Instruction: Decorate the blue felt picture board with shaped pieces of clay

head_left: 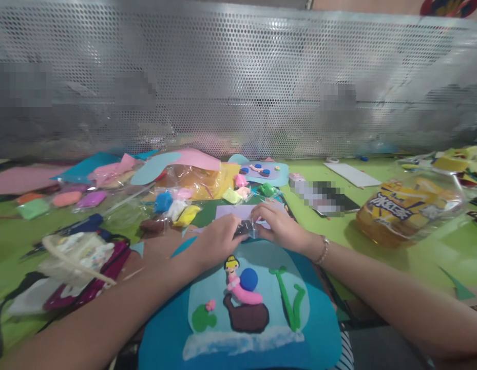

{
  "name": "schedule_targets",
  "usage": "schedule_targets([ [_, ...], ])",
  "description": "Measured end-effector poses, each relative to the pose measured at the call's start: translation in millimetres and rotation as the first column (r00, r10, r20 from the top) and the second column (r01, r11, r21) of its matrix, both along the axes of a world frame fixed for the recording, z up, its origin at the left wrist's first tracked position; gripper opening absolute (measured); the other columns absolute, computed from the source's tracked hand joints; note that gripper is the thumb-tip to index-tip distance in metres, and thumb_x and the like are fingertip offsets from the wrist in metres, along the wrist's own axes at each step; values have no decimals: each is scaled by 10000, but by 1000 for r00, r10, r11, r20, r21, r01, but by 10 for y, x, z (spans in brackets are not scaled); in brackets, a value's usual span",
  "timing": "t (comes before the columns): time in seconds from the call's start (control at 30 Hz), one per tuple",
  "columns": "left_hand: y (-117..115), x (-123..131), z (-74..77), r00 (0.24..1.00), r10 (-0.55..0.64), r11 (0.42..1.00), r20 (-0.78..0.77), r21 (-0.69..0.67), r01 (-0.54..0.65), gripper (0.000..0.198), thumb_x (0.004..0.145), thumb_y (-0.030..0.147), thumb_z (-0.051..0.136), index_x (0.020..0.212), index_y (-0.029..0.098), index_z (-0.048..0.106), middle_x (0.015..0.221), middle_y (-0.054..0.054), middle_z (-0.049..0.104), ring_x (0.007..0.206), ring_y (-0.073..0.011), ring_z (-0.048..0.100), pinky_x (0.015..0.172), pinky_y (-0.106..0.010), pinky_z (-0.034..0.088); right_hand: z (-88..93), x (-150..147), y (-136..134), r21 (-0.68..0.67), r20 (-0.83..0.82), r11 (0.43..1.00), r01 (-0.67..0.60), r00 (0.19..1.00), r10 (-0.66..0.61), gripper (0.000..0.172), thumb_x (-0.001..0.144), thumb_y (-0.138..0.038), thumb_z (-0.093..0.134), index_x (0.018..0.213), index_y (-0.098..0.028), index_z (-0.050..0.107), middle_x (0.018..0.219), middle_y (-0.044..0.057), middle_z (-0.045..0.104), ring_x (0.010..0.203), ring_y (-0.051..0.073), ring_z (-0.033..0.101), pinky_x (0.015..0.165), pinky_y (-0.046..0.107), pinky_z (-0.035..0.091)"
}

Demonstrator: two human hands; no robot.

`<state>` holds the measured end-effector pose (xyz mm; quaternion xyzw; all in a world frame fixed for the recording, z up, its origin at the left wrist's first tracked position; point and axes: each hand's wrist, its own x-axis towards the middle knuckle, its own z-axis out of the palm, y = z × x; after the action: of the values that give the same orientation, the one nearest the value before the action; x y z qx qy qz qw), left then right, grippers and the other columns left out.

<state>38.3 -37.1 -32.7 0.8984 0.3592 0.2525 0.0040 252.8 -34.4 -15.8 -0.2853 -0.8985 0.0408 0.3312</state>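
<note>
Between my two hands is a small clear packet of black modelling clay (244, 227). My left hand (225, 231) has its fingers wrapped round the packet's left side. My right hand (271, 221) pinches the clear plastic at the other end. Below them lies a blue foam board (323, 334) bearing a clay picture: a pink mermaid-like figure (242, 293) with yellow hair, a blue ball (249, 279), a brown clay shape (248, 314), a green lily pad with a pink flower (203, 317), green weeds (290, 300) and a white-blue strip (242, 341) along the bottom.
Several bagged clay pieces (188, 216) lie beyond my left hand. A smaller clay picture (261, 170) stands further back. On the right a large bottle of yellow drink (407, 208) lies tilted. Scissors and a magenta pouch (107, 267) are at left. A perforated metal panel (238, 77) bounds the table.
</note>
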Motion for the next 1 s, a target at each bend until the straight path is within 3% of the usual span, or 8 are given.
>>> schedule_targets([
  [0.27, 4, -39, -11, 995, 88, 996, 56, -30, -87, 144, 898, 339, 454, 888, 195, 464, 847, -21, 555, 812, -176, 560, 712, -305, 446, -53, 51, 93, -68, -132, 983, 170, 975, -178, 35, 829, -175, 508, 817, -193, 536, 784, 27, 618, 682, 132, 580, 651, 266, 491],
  [0.47, 1, -55, -10, 994, 91, 995, 63, -36, -89, 119, 891, 316, 474, 878, 199, 452, 851, -14, 554, 807, -170, 561, 703, -295, 444, -23, 37, 61, -104, -214, 992, 77, 972, -98, 34, 836, -192, 532, 840, -195, 565, 781, 21, 629, 667, 115, 585, 617, 238, 500],
  [0.77, -13, -33, 5, 1000, 21, 998, 4, -53, -20, 153, 904, 340, 450, 896, 189, 467, 880, -39, 564, 843, -189, 558, 745, -317, 449, -28, -47, -17, -87, -118, 996, -30, 993, 20, 84, 893, -225, 502, 884, -190, 578, 783, 38, 574, 677, 127, 562, 625, 254, 501],
  [1.0, -21, 6, 31, 1000, 19, 998, -22, -63, -21, 184, 909, 358, 439, 872, 182, 477, 848, -40, 561, 819, -189, 554, 733, -321, 452, 18, -14, -35, 26, 91, 1000, 12, 996, -14, 98, 923, -189, 418, 901, -179, 513, 850, 68, 555, 771, 162, 554, 696, 282, 485],
])
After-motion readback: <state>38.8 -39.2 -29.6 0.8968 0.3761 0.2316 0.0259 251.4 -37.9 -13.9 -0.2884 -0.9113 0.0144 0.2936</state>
